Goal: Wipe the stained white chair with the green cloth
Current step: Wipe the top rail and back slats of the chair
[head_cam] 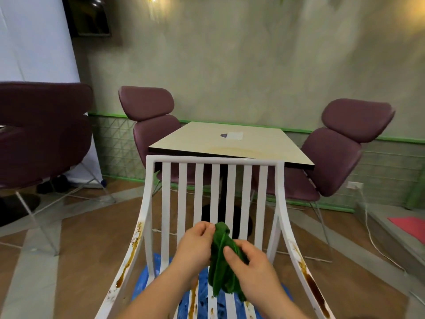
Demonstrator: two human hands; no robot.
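Down low and close, a dark green soft cloth (224,256) hangs in a crumpled bunch between two bare hands, over the seat of a white slatted chair (213,160). I cannot tell if its bottom end touches the seat. The left hand (195,245) pinches the top of the cloth with its fingertips. The right hand (250,261) holds the middle of it, with the thumb on top and the fingers curled round behind. There is one cloth, and both hands are on it. The white chair has brown sticky-looking stains (310,282) running down both of its curved arms and on some seat slats. Its back has seven straight white slats. A blue speckled mat (147,282) lies on the floor under it. Behind the chair stands one square pale table (195,140) with a small white paper (235,135) on it. Three padded purple chairs (151,116) are farther back, one on each side of the table and one far to the left.
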